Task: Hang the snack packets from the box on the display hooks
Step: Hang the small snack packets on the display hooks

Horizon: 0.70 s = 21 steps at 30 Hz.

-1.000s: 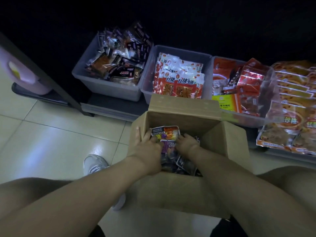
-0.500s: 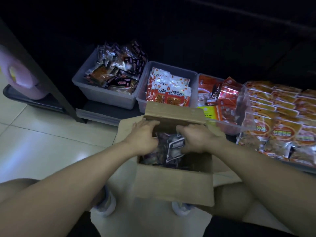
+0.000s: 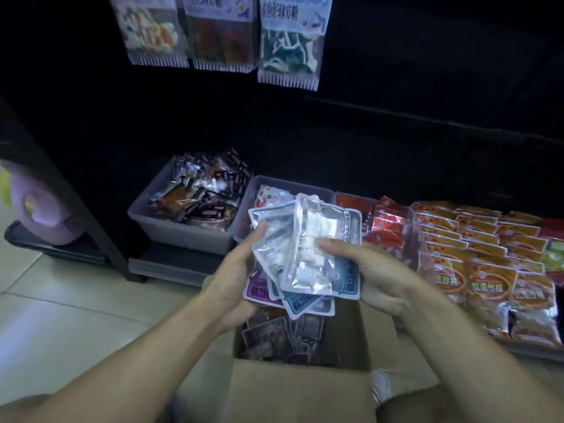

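A fanned stack of silver, blue and purple snack packets (image 3: 308, 254) is held above the open cardboard box (image 3: 302, 389). My left hand (image 3: 238, 270) grips the stack's left edge, fingers curled over the top packets. My right hand (image 3: 363, 270) holds the right side, thumb pressed on the front packet. More packets (image 3: 280, 334) lie inside the box. Three candy bags (image 3: 222, 32) hang from the dark display panel at the top; their hooks are hidden.
Grey bins with wrapped snacks (image 3: 195, 193) and red packets (image 3: 387, 221) sit on the low shelf. Rows of orange bags (image 3: 485, 264) lie to the right. A pink object (image 3: 42, 215) sits at left. Pale floor tiles (image 3: 61, 306) spread to the left.
Both hands have come up out of the box with a stack of packets. The view has tilted upward, revealing the hanging candy bags.
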### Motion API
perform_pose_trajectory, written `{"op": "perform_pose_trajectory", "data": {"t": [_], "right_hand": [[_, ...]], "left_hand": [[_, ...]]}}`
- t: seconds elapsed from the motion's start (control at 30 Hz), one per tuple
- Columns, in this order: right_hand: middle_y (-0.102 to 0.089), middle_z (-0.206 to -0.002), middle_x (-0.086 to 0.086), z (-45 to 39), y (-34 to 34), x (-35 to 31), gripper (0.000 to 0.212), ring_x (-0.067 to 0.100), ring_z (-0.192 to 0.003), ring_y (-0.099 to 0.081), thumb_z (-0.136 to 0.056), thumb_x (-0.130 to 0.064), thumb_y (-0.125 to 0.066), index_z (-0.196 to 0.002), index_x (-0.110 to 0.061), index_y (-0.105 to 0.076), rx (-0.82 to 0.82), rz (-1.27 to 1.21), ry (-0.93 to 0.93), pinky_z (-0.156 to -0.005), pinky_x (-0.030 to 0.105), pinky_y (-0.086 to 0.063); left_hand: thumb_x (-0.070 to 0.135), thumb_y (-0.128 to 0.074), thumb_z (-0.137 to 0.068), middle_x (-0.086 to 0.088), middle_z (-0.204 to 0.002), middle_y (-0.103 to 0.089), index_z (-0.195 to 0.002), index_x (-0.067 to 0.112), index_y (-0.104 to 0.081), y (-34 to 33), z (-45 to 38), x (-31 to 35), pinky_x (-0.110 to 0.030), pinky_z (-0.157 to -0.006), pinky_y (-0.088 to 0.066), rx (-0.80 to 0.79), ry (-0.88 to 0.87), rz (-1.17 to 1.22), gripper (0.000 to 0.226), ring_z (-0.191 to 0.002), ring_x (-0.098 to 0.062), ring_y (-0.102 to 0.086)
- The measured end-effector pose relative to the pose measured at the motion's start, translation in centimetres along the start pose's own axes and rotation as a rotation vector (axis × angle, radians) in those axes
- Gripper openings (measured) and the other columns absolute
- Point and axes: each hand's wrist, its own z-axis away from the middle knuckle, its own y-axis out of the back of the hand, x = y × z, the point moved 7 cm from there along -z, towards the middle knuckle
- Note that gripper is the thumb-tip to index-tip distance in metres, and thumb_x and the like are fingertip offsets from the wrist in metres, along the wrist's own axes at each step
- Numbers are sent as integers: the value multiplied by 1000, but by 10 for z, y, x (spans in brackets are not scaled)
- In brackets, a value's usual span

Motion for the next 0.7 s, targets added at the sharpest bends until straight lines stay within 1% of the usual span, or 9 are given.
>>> {"op": "perform_pose_trajectory", "data": {"t": [0.07,0.13,0.2,0.23,0.3,0.37,0.5,0.57,0.7], "right_hand": [[-78,-119,9,-5,0,1,66,28,-117,-72,-57,-28,-95,-117,-7,-77,33,-19,-18,-111,48,-50],[-79,-118,10,-9,1,0,60,24,-107,-77,-63,-25,-89,-118,-6,-76,48,-54,-10,-103,43,-55],[-79,-118,11,-13,3,1,58,23,-104,-78,-67,-23,-86,-121,-6,-74,56,-72,-5,-96,40,-59],[-78,-120,11,-15,3,2,57,24,-106,-77,-70,-22,-85,-123,-6,-74,51,-85,-3,-93,40,-61],[-77,-120,14,-19,6,5,51,29,-107,-77,-77,-18,-83,-125,-5,-72,44,-133,0,-84,40,-64],[-78,-117,16,-20,8,8,49,31,-104,-78,-79,-14,-81,-126,-4,-71,50,-157,-1,-78,40,-66],[-79,-112,16,-21,11,6,50,29,-95,-80,-76,-11,-79,-124,-6,-71,52,-134,42,-72,38,-67],[-79,-112,17,-20,13,7,52,30,-95,-80,-73,-9,-79,-123,-6,-71,38,-112,53,-75,39,-67],[-78,-116,18,-19,14,10,58,34,-107,-76,-68,-7,-81,-124,-4,-71,21,-19,56,-93,45,-62]], "left_hand": [[60,-65,-87,-17,-141,-69,-138,16,-70,-1,-1,6,-50,-96,-58,3,-31,17,67,-126,-38,-68],[68,-84,-69,-17,-139,-70,-132,19,-75,2,-4,10,-50,-93,-63,-6,-56,4,81,-124,-38,-70],[56,-99,-57,-17,-136,-72,-139,17,-68,6,-7,10,-48,-90,-64,-14,-64,-45,96,-120,-37,-72],[43,-99,-63,-16,-132,-74,-142,16,-64,9,-9,10,-45,-85,-66,-3,-79,-78,90,-114,-35,-75],[14,-88,-77,-14,-123,-78,-142,15,-62,14,-11,9,-39,-75,-66,59,-117,-102,70,-99,-30,-80],[8,-78,-76,-15,-121,-79,-138,16,-63,18,-13,5,-40,-73,-67,94,-129,-104,65,-96,-30,-80],[5,-78,-73,-15,-119,-79,-132,16,-65,25,-17,5,-44,-74,-67,107,-163,-96,62,-96,-32,-80],[5,-80,-71,-16,-120,-79,-130,15,-66,27,-17,7,-44,-79,-67,135,-194,-124,61,-99,-34,-79],[5,-82,-68,-16,-118,-80,-124,13,-70,28,-18,9,-43,-82,-67,202,-225,-195,57,-98,-32,-78]]}}
